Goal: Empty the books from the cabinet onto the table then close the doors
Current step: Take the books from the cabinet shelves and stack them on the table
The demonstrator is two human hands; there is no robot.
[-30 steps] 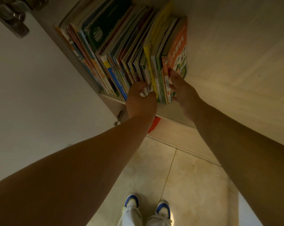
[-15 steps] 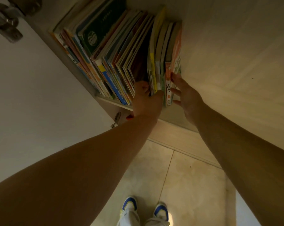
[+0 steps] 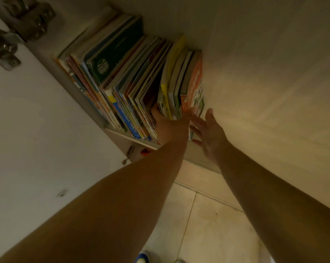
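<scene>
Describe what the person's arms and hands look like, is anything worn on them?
Both forearms are bare, with no sleeves in view. The left hand and the right hand wear no gloves, and no ring, watch or bracelet shows in the dim light. Fingers look slim; nails are too dark to judge.

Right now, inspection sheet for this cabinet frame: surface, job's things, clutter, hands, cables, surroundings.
Surface: cabinet shelf, front edge visible, still loaded.
Job's things: row of books upright and leaning; small right-hand group split off by a gap; table not in view.
Clutter: small red object below the shelf edge, unclear what.
Hands: left hand reaches into the gap, fingers hidden; right hand has spread fingers at the orange-covered book.
Cables: nothing seen.
Surroundings: open door with hinges, tiled floor, shoes.
</scene>
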